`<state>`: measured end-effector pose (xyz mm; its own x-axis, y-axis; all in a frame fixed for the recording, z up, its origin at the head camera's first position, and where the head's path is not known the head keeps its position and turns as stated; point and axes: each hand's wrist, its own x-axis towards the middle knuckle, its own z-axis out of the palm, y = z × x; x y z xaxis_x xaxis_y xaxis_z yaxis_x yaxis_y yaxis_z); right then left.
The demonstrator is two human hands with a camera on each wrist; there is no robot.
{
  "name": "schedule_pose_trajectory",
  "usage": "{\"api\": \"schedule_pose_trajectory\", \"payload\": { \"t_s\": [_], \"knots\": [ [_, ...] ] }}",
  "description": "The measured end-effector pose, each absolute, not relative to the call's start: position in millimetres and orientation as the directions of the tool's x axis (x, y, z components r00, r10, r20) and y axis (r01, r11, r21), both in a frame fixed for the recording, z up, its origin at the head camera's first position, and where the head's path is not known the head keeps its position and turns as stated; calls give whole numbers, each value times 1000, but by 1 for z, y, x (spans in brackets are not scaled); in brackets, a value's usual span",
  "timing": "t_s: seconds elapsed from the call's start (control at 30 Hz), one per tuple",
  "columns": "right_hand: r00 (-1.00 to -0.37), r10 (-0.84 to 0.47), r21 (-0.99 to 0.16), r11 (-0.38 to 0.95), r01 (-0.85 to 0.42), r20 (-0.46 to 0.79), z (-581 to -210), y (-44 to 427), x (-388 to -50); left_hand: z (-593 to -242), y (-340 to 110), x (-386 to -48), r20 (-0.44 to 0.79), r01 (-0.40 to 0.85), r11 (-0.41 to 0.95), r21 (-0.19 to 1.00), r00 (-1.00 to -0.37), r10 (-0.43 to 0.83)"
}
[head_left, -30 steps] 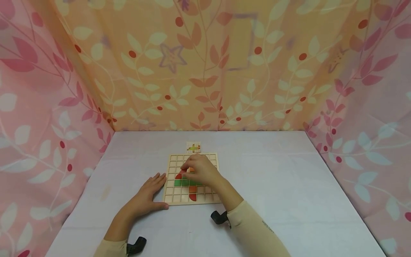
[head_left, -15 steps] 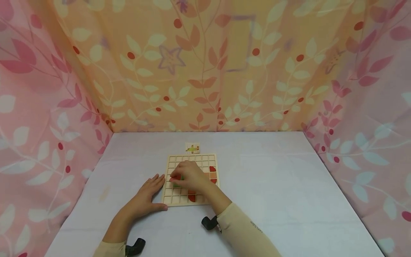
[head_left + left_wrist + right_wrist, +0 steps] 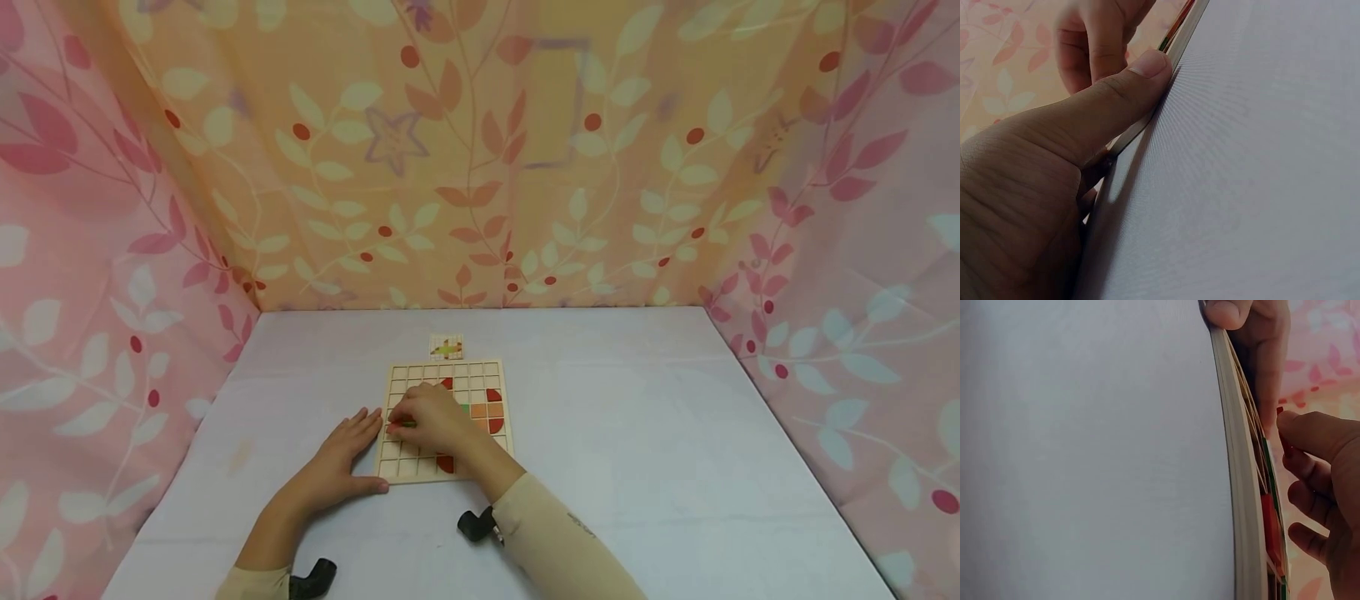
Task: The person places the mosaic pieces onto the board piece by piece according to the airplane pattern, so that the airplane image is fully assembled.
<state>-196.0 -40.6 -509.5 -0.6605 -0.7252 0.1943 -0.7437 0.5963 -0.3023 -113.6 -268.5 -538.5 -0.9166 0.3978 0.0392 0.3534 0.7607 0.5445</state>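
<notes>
A wooden grid board [image 3: 397, 472] lies on the table with colored pieces in its cells. My right hand [image 3: 433, 418] is over the board's left-middle part. Its thumb and index finger pinch a small red piece [image 3: 1285, 440], clearest in the right wrist view. At the board's left side my left hand [image 3: 337, 461] lies with fingers extended. Its thumb [image 3: 1147, 65] rests on the board's near-left corner. Red rounded pieces [image 3: 496, 426] and orange squares [image 3: 479, 411] show at the right of the grid; my right hand hides much of the middle.
A small card [image 3: 447, 347] printed with a colored grid pattern lies just beyond the board. White cloth covers the table [image 3: 615, 417]. Flowered curtains [image 3: 480, 208] stand at the back and both sides. Black wrist-camera mounts [image 3: 476, 525] sit at both cuffs.
My right hand has moved left across the board, still pinching a red piece, and red and orange pieces on the right have come into sight. My left hand stays at the board's edge.
</notes>
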Motion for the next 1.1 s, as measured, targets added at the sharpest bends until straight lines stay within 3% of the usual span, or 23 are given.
{"api": "schedule_pose_trajectory", "payload": {
  "t_s": [1.1],
  "knots": [
    [-626, -769, -253, 585, -771, 130, -516, -48, -201, -541, -269, -115, 37, 350, 762, 544, -918, 395]
  ]
}}
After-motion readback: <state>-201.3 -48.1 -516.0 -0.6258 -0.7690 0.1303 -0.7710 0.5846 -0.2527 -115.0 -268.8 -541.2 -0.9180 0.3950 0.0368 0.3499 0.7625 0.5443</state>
